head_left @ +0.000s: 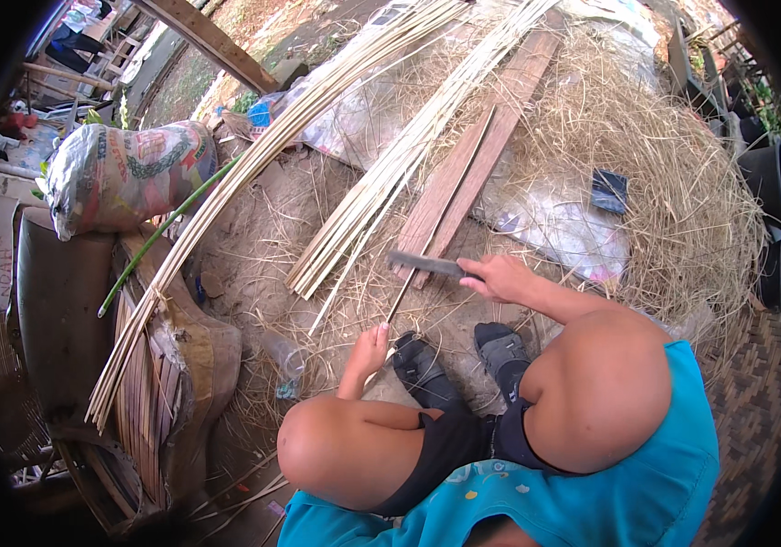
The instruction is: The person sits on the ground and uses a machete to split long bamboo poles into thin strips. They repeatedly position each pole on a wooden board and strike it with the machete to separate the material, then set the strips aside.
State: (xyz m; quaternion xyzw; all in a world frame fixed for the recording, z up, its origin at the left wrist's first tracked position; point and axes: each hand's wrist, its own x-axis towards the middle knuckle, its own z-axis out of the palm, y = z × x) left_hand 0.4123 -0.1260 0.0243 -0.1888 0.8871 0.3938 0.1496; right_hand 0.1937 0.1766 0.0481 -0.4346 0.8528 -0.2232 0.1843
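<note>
My right hand (500,277) is wrapped round the near end of a knife (427,264) with a long, dark, wide blade. The blade lies crosswise over a thin strip (398,301), apparently bamboo, and over the near end of a brown wooden board (500,137). Closer to my feet, my left hand (370,347) grips the near end of that strip, which stretches away along the board. Left of the board rests a bundle of pale split strips (367,214).
Fine shavings (655,137) are heaped at the right over pale sheeting, with a small dark packet (609,191) on them. Longer strips (217,205) lean across a torn brown seat (203,356) at the left, near a stuffed sack (135,173) and a green stalk (167,223).
</note>
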